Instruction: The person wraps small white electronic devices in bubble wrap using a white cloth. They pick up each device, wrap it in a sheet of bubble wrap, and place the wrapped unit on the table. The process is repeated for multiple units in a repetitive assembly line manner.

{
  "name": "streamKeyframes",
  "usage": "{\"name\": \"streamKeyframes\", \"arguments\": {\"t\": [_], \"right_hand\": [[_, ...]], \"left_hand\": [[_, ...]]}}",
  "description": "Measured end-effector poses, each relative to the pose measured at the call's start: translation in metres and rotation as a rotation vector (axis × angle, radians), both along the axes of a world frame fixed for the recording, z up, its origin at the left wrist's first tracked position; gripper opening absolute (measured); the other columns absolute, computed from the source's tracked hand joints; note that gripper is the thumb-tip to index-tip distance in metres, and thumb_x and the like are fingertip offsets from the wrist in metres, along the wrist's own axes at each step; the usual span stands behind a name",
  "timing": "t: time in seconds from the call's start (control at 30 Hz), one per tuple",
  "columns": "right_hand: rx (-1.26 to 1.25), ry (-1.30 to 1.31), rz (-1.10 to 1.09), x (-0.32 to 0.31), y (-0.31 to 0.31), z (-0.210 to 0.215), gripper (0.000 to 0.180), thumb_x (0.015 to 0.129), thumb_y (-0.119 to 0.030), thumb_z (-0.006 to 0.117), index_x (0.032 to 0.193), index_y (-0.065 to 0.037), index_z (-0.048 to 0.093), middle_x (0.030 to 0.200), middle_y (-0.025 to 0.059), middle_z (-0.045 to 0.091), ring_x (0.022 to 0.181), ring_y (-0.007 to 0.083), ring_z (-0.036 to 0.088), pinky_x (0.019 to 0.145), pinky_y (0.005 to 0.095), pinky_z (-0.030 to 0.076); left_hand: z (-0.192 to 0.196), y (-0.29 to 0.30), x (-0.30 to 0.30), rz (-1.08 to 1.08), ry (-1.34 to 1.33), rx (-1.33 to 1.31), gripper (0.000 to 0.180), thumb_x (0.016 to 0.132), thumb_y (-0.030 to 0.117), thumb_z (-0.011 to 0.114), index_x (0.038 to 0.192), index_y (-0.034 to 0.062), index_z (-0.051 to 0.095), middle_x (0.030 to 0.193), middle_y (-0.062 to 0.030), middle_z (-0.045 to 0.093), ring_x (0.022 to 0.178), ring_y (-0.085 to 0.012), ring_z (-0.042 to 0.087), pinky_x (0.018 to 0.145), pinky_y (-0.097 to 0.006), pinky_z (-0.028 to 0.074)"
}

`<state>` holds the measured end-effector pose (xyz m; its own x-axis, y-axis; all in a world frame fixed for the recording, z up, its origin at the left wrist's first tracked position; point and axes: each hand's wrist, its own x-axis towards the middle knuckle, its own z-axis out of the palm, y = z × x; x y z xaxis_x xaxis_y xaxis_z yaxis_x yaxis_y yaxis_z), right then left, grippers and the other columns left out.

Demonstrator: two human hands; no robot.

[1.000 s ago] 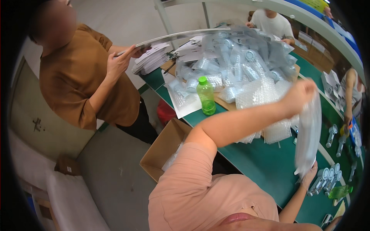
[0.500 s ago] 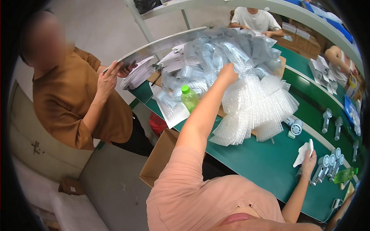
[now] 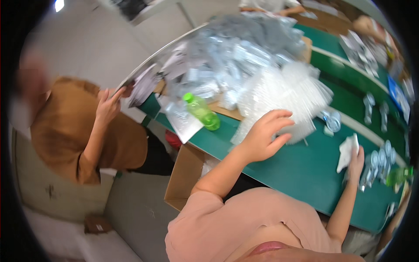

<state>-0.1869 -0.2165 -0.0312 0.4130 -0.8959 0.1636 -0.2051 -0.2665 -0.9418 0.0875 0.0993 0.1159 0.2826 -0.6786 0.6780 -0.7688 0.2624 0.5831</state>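
Head view: the bubble bags [image 3: 286,98] lie fanned in a white, translucent heap on the green table [image 3: 301,174], just beside the bigger pile of clear packets [image 3: 244,48]. Half a second ago the left hand [image 3: 264,135] reached high onto that heap; now it has drawn back to the heap's near edge, fingers spread and loose, clamped on nothing. The right hand [image 3: 355,159] still pinches a white cloth [image 3: 348,150] against the table. A green bottle [image 3: 201,111] lies near. A person in brown [image 3: 83,131] handles papers [image 3: 142,85].
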Motion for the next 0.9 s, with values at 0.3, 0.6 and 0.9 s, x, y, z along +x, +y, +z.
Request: {"name": "streamKeyframes", "arguments": {"t": [0.3,0.6,0.9], "right_hand": [[0.777,-1.166,0.417,-0.019,0.002,0.015,0.054,0.106,-0.037,0.048,0.141,0.004,0.044,0.128,0.0283,0.059,0.098,0.0352,0.067,0.086,0.039,0.062],[0.992,-1.34,0.444,-0.024,0.024,0.012,0.045,0.104,-0.027,0.051,0.136,0.004,0.048,0.127,0.0289,0.059,0.113,0.0373,0.065,0.091,0.0445,0.06],[0.717,-0.687,0.113,-0.019,-0.009,0.007,0.044,0.104,-0.032,0.052,0.134,-0.001,0.053,0.122,0.0161,0.066,0.105,0.027,0.068,0.088,0.039,0.058]], "left_hand": [[-0.023,0.054,-0.019,0.162,0.093,0.188,0.02,0.081,-0.004,0.07,0.101,-0.0017,0.07,0.106,-0.0165,0.071,0.096,-0.0299,0.068,0.086,-0.036,0.053],[-0.017,0.046,-0.037,0.135,0.14,0.188,0.015,0.084,-0.003,0.066,0.099,-0.0038,0.069,0.099,-0.0163,0.071,0.092,-0.0276,0.068,0.084,-0.035,0.053],[-0.074,-0.05,-0.1,-0.443,0.198,0.412,0.008,0.09,0.007,0.065,0.094,0.0016,0.068,0.092,-0.0143,0.067,0.084,-0.0339,0.065,0.073,-0.04,0.053]]}}
